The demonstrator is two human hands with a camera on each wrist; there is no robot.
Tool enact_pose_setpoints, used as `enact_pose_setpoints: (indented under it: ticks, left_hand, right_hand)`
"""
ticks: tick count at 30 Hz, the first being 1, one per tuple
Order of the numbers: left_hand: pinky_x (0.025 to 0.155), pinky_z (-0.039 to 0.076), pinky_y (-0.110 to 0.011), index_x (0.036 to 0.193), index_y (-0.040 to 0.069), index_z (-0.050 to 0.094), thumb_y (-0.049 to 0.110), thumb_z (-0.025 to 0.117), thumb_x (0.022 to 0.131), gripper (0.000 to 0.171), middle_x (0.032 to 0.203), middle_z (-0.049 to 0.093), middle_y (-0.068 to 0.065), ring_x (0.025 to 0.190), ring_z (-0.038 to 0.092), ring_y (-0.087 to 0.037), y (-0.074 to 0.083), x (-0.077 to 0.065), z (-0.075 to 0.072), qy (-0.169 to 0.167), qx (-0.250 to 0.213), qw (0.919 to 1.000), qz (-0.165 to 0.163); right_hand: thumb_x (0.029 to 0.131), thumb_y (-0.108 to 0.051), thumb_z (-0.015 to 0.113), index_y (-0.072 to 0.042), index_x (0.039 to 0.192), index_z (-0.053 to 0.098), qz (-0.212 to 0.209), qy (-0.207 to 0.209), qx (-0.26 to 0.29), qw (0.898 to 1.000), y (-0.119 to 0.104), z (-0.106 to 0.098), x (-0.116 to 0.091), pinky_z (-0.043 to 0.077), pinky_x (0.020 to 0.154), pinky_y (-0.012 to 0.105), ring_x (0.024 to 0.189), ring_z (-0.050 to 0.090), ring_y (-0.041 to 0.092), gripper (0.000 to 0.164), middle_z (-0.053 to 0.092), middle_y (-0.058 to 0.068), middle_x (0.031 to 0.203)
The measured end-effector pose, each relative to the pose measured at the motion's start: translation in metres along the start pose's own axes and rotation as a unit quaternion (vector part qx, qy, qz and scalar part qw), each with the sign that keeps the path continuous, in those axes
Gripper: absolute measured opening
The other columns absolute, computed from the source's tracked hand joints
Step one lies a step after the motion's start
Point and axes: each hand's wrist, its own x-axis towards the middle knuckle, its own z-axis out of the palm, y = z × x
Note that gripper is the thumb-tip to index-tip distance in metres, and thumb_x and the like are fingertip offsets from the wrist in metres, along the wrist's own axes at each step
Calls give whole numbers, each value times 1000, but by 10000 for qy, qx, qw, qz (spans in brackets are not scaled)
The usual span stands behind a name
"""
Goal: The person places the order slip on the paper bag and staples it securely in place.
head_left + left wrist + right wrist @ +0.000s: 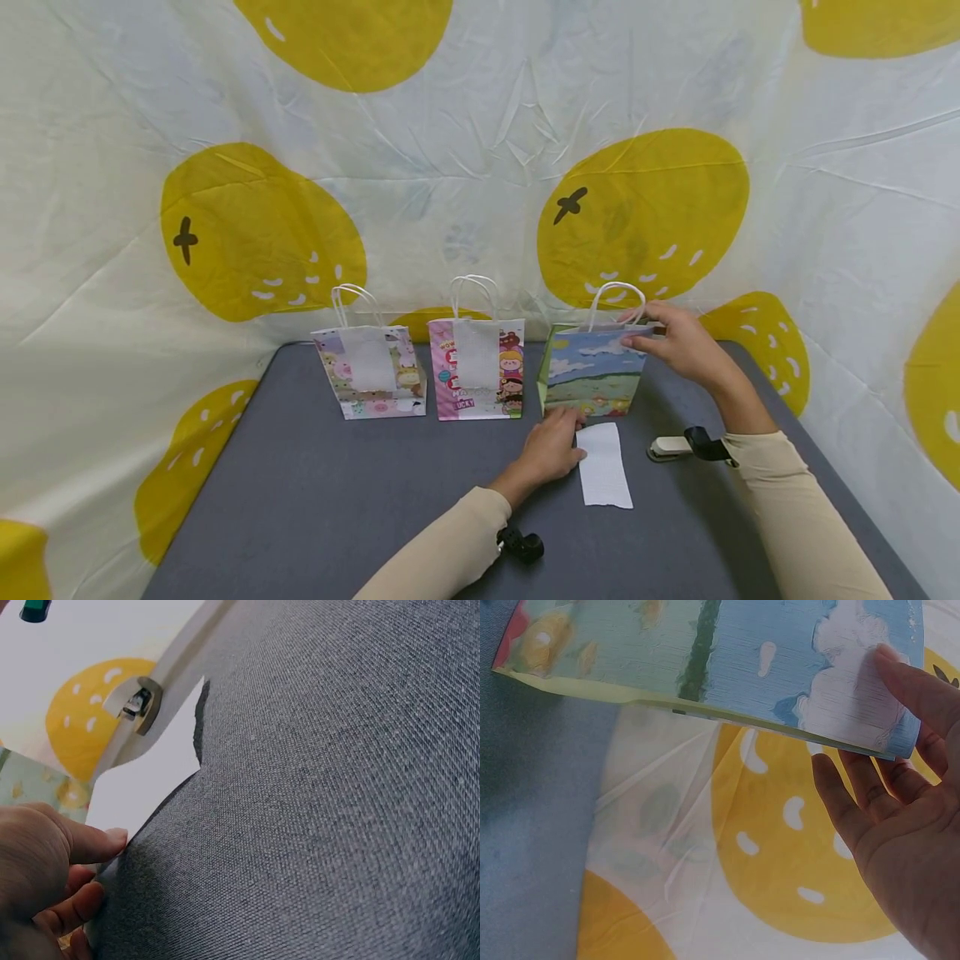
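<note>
A paper gift bag (596, 371) with a painted sky, meadow and white rope handles stands at the right of the row. My right hand (678, 342) grips its upper right edge, thumb on the printed front and fingers behind, as the right wrist view shows. My left hand (551, 446) is low at the bag's front bottom edge, fingertips at its base, fingers loosely bent. Beside that hand a white paper strip (604, 467) lies on the table; in the left wrist view the thumb (105, 841) overlaps the strip's edge. Whether it presses there I cannot tell.
Two more gift bags stand to the left: one with animal prints (408, 367), one pink with cartoon figures (512, 375). Each has a white strip on its front. A white stapler (670, 447) lies right of the loose strip on the grey table (300, 500). A lemon-print cloth (480, 225) hangs behind.
</note>
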Motion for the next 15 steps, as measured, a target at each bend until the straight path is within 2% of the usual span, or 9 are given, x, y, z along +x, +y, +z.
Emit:
enact_pose_setpoints:
  ticks: [5,10,13,15]
  left_hand:
    - [84,46,-32,130,20,62,25,80,89,46,97,63,12,91,60,-4,-1,2,2,-33,-200,9997,-113]
    - [80,41,-29,130,18,62,23,80,89,45,77,57,16,73,53,-2,-3,1,3,-55,-512,9984,-223]
    - [82,42,-28,130,12,61,17,80,88,46,74,57,15,71,51,-2,-4,1,2,67,-1004,9946,-245]
    - [79,45,-27,131,7,59,11,79,87,48,75,58,13,69,51,-3,-5,0,0,171,-1524,9880,-191]
  right_hand:
    - [95,-14,72,-6,119,67,20,-17,10,10000,0,1,1,43,99,66,122,54,39,25,63,16,124]
    - [96,-14,71,-5,119,67,50,-26,-22,10000,1,1,0,43,99,66,120,56,39,25,63,17,124]
    - [96,-16,71,-6,120,66,94,-35,-23,9999,2,2,0,42,100,65,121,56,39,25,63,16,124]
    - [96,-16,71,-8,120,66,145,-18,5,9999,2,3,1,43,100,64,121,56,39,26,64,15,125]
